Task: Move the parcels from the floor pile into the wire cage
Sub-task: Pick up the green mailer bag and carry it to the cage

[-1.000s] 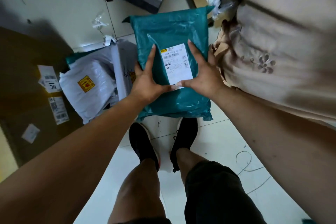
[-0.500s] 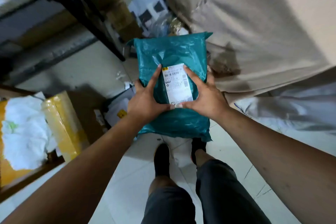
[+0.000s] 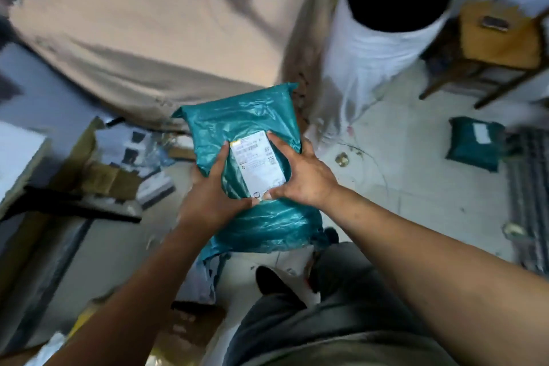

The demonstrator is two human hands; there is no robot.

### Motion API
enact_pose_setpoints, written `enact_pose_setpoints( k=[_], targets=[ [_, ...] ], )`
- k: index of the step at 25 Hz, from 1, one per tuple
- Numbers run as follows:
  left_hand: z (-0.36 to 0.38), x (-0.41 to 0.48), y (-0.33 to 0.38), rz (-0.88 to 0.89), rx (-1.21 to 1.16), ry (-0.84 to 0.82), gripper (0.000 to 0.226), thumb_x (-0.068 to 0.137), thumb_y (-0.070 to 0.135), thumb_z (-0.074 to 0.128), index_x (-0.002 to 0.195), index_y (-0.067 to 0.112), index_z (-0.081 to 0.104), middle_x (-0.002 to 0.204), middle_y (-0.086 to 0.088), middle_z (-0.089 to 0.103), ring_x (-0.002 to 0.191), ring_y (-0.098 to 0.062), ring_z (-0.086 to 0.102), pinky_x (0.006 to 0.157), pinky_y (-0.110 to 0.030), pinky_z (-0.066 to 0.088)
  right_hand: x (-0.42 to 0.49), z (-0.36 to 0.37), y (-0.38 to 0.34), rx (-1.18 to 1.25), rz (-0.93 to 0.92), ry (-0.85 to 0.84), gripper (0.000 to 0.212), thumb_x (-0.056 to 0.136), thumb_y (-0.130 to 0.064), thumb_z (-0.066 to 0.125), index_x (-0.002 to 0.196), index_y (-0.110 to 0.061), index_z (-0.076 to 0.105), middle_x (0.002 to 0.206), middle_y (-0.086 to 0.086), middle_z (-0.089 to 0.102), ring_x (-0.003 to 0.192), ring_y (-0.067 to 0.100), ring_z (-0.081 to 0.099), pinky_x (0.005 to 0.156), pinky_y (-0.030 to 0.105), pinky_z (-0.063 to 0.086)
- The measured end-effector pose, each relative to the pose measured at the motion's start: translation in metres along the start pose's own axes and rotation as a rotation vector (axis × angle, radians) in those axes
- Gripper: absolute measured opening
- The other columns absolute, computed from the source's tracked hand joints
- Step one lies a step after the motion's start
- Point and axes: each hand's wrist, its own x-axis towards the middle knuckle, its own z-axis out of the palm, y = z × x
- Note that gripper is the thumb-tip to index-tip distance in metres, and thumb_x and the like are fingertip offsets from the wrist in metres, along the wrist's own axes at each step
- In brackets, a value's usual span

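Teal plastic mailer parcel [image 3: 267,226] held mid-air at centre, off the floor [image 3: 416,157]. Left hand [image 3: 214,190] grips its 9 o'clock side, right hand [image 3: 300,175] its 3 o'clock side, thumbs pinching beside the white label [image 3: 257,166] — prob. to steady a floppy bag during carry.

Parcel [image 3: 252,128] dead centre, held off the floor [image 3: 401,187] between both hands.

Left hand [image 3: 214,196] grips the parcel's left side, right hand [image 3: 303,175] its right, thumbs meeting just under the label [image 3: 257,166] on its face. Behind the parcel sits a sack [image 3: 148,24], and a second sack [image 3: 365,68] stands just to its right. Far right, another parcel [image 3: 475,142] lies on the floor, a stool [image 3: 499,38] behind it and a mat [image 3: 528,193] at the right edge beside it. Over on the left, cardboard boxes [image 3: 98,169] are heaped on the floor. Below the held parcel, the person's shoe [image 3: 273,279] is on the floor.
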Motion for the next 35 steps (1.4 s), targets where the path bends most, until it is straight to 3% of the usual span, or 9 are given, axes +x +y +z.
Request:
enact_pose_setpoints(
  k=[5,10,21,27,35],
  targets=[
    [0.033,-0.017,0.099,0.230,0.152,-0.118,0.133,0.057,0.060,0.094,0.155,0.065,0.004,0.137,-0.015,0.035,0.124,-0.040,0.058,0.105,-0.041,0.047,-0.091,-0.042,0.067,0.124,0.227,0.176,0.126,0.064,-0.058,0.086,0.150,-0.064,-0.005,0.164,0.009,0.006,0.129,0.037,0.054,0.107,0.044,0.047],
    [0.109,-0.045,0.202,0.454,0.297,-0.281,0.134,0.054,0.061,0.094,0.154,0.066,0.005,0.144,-0.018,0.033,0.130,-0.043,0.053,0.111,-0.045,0.045,-0.190,-0.058,0.161,0.263,0.467,0.345,0.125,0.062,-0.059,0.086,0.150,-0.064,-0.003,0.163,0.011,0.009,0.123,0.039,0.058,0.105,0.044,0.050],
    [0.282,-0.112,0.403,0.782,0.278,-0.549,0.121,0.067,0.055,0.091,0.158,0.059,0.010,0.152,-0.014,0.029,0.140,-0.037,0.044,0.122,-0.038,0.031,-0.371,-0.143,0.355,0.341,0.659,0.564,0.124,0.061,-0.052,0.092,0.159,-0.049,0.016,0.150,0.013,0.031,0.129,0.036,0.053,0.115,0.038,0.040],
    [0.346,-0.092,0.490,0.835,0.312,-0.645,0.114,0.074,0.047,0.089,0.158,0.058,0.013,0.154,-0.013,0.026,0.138,-0.036,0.045,0.121,-0.035,0.030,-0.380,-0.187,0.437,0.376,0.743,0.571,0.124,0.064,-0.050,0.093,0.160,-0.048,0.014,0.150,0.014,0.032,0.133,0.036,0.047,0.116,0.039,0.035],
    [0.414,-0.002,0.587,0.792,0.418,-0.727,0.117,0.072,0.054,0.087,0.159,0.056,0.009,0.152,-0.013,0.028,0.137,-0.037,0.047,0.119,-0.036,0.036,-0.311,-0.250,0.545,0.446,0.792,0.500,0.126,0.065,-0.050,0.092,0.160,-0.049,0.009,0.160,0.013,0.024,0.144,0.036,0.035,0.117,0.045,0.033]
  ],
)
